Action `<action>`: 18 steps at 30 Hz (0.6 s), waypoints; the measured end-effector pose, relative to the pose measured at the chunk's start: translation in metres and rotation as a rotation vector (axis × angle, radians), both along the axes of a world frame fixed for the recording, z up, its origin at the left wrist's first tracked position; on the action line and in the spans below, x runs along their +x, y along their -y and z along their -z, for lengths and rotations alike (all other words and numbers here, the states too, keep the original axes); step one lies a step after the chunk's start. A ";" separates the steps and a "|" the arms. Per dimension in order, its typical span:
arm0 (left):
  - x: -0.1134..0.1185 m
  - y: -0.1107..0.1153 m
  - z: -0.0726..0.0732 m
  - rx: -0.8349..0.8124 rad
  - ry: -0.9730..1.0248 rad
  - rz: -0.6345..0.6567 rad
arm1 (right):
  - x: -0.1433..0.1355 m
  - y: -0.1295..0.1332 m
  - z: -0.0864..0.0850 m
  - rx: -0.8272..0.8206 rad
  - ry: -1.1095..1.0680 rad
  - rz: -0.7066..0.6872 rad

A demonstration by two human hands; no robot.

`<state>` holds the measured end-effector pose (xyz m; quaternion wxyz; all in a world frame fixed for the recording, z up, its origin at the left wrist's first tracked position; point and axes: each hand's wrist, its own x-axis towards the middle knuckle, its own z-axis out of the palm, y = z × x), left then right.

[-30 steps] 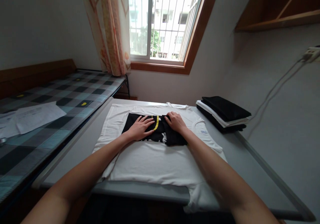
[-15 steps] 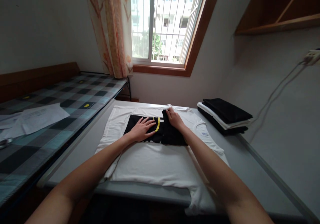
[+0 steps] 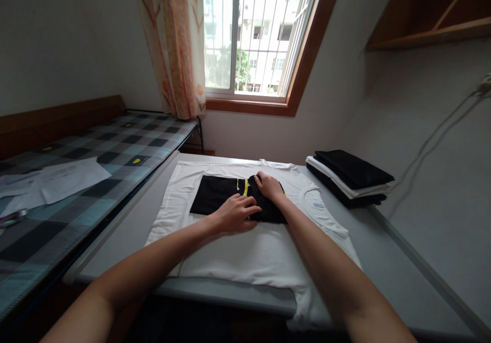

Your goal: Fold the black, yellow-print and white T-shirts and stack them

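Black garment (image 3: 215,195) lies beneath both hands, atop white shirt (image 3: 238,256). Left hand (image 3: 238,213), fingers curled, at its near edge; right hand (image 3: 270,187), fingers bent, on its folded end. Cannot tell whether either pinches cloth.

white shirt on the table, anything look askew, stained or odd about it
Yes, the near sleeve of the white shirt droops over the front edge of the table, looking askew since the rest lies mostly flat. A black garment hides part; I see no stain elsewhere.
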<state>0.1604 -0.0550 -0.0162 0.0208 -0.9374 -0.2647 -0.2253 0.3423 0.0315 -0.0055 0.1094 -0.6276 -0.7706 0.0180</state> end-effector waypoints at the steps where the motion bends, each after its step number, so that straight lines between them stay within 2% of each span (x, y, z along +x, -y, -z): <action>1: 0.004 0.002 0.002 0.007 -0.003 -0.006 | 0.000 0.000 0.000 0.002 -0.001 -0.001; 6: 0.011 0.005 0.009 -0.014 -0.001 -0.085 | -0.001 0.000 0.002 0.000 -0.002 -0.001; 9: 0.008 0.002 0.008 -0.031 0.038 -0.068 | -0.001 0.001 0.001 0.006 -0.002 -0.003; 13: 0.004 -0.003 0.005 0.032 0.116 -0.037 | 0.000 0.000 -0.004 0.070 -0.051 0.003; 16: 0.002 -0.005 0.006 0.059 0.103 -0.030 | 0.000 -0.003 -0.005 0.117 -0.064 -0.015; 18: 0.001 -0.004 0.008 0.041 0.068 -0.009 | 0.000 -0.004 -0.003 0.072 -0.021 -0.063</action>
